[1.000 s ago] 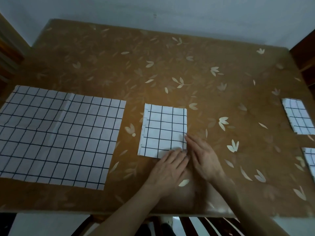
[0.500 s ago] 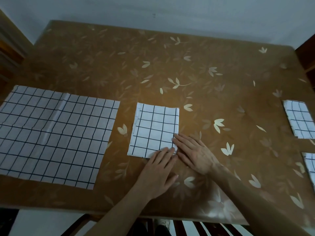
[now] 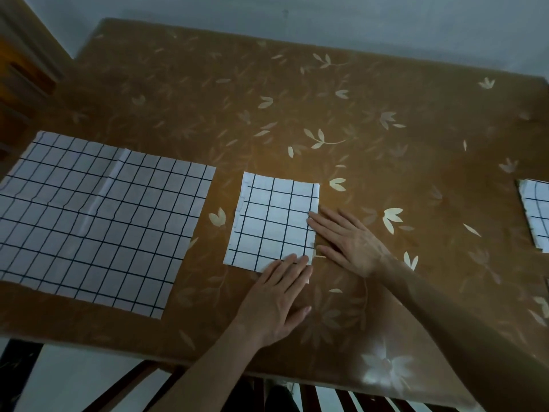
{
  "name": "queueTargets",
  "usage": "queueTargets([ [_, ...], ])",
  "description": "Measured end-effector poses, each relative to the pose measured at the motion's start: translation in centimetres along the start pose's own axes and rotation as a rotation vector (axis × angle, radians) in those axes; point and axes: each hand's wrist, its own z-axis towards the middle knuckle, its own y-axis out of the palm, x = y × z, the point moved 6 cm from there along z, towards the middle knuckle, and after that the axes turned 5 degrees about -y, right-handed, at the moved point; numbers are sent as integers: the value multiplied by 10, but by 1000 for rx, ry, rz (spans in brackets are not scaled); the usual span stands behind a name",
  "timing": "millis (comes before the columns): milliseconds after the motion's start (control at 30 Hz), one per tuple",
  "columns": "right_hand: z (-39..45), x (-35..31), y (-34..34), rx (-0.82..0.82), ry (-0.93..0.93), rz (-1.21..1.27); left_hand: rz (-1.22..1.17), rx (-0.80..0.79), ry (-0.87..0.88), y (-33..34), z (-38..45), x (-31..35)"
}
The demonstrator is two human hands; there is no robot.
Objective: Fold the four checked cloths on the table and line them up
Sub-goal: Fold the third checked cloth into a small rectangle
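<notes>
Flat hands point(image 3: 350, 242) on upright folded cloth point(image 3: 271, 220)

Tabletop point(image 3: 326, 93) covered in brown glossy sheet printed with pale leaf and flower motifs. Grey-white wall point(image 3: 326, 16) behind far edge. Wooden furniture point(image 3: 20, 72) at upper left, type unclear. Below near edge: dark chair slats point(image 3: 335, 396) over light floor point(image 3: 68, 379).

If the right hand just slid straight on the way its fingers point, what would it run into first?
The right hand points up-left, its fingertips already at the right edge of the folded cloth. Sliding on, it would likely cross that cloth first; the big unfolded cloth lies further left.
</notes>
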Motion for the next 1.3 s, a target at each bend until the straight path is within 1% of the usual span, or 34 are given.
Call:
queueTargets([
  [167,18,24,-9,-40,82,27,10,8,1,0,-1,1],
  [300,30,38,-14,-36,137,65,16,5,6,0,-2,0],
  [700,35,36,-9,43,248,177,37,-59,0,5,-3,1],
  [867,38,31,-10,-4,286,209,-34,-86,-22,-1,-3,8],
  [933,39,24,-16,21,294,240,-90,-45,-22,-8,-3,13],
  [1000,37,13,-23,109,303,293,-131,68,-42,-15,-4,15],
  [1067,29,-1,-29,214,351,343,-203,212,-169,-22,-5,6],
  [1167,12,-23,-29,369,481,398,-256,419,-498,-37,-11,-22],
  [1233,1,-36,-21,440,603,497,-321,464,-694,-46,-12,-44],
  [1300,-6,-45,-10,463,720,582,-415,462,-852,-52,-8,-65],
])
